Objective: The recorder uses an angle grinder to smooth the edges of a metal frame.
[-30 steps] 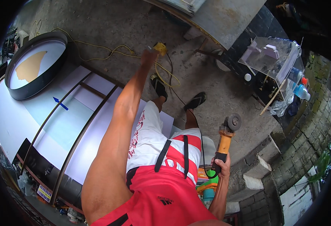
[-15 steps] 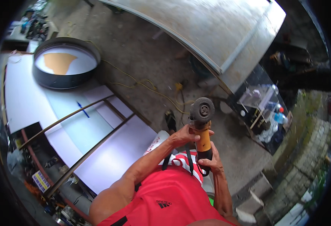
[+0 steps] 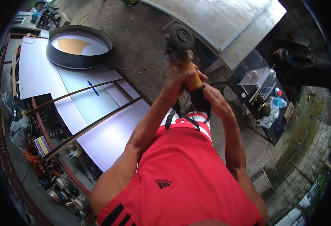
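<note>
An angle grinder (image 3: pixel 191 77) with a yellow-orange body, a dark rear grip and a round dark disc at its far end is held up in front of me. My left hand (image 3: pixel 178 79) is closed around the body just behind the blurred head. Farther back, my right hand (image 3: pixel 216 98) grips the dark rear part. The disc faces upward and tilts toward the far left. Both hands hide parts of the tool.
At left, a round dark-rimmed drum (image 3: pixel 79 58) rests on white panels (image 3: pixel 35 71) with a wooden frame (image 3: pixel 94 126). A large sheet-topped table (image 3: pixel 233 26) stands far right. A black side table (image 3: pixel 244 81) holds bottles. A yellow cord (image 3: pixel 135 67) crosses the concrete floor.
The grinder has been raised and moved away from me and leftward, with both hands still on it. My view has shifted, and the drum and panels appear farther right and higher.
</note>
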A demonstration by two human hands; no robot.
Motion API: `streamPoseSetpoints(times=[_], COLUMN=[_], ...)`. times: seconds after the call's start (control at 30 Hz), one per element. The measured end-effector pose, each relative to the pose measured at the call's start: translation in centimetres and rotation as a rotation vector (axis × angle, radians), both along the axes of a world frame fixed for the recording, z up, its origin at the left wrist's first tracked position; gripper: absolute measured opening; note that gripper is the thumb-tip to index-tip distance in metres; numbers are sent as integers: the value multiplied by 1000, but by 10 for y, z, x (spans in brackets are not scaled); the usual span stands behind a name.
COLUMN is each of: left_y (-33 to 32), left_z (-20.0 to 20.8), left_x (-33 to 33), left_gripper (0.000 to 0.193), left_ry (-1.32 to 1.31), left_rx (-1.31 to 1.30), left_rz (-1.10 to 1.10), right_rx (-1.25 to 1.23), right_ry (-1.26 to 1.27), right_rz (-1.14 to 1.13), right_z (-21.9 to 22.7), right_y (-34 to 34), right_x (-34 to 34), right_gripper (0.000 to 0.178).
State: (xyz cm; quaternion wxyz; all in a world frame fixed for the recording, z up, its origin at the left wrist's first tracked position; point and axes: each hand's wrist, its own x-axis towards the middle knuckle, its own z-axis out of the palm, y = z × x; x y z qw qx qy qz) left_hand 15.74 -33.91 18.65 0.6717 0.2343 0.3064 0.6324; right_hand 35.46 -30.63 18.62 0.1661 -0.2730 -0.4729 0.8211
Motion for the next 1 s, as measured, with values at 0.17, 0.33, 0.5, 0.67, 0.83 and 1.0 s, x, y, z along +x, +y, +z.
streamPoseSetpoints(times=[0.17, 0.33, 0.5, 0.67, 0.83, 1.0], left_y=[22, 43, 62, 92, 116, 124], left_z=[22, 14, -5, -18, -12, 0], left_x=[-15, -23, -47, -83, -109, -100], left_gripper=[35, 35, 36, 41, 39, 39], left_ry=[146, -112, -234, -225, 36, 165], left_rx=[-69, -172, -270, -331, -332, -190], left_rz=[145, 284, 251, 238, 257, 257], right_rx=[132, 204, 227, -34, 881, 1227], right_ry=[-10, 86, -121, -65, -476, -921], right_rz=[-33, -185, -398, -558, -664, -494], right_z=[-3, -6, -5, 0, 25, 22], right_y=[10, -18, -30, -14, -7, 19], right_x=[36, 23, -6, -49, -96, -169], right_gripper=[63, 53, 46, 41, 61, 90])
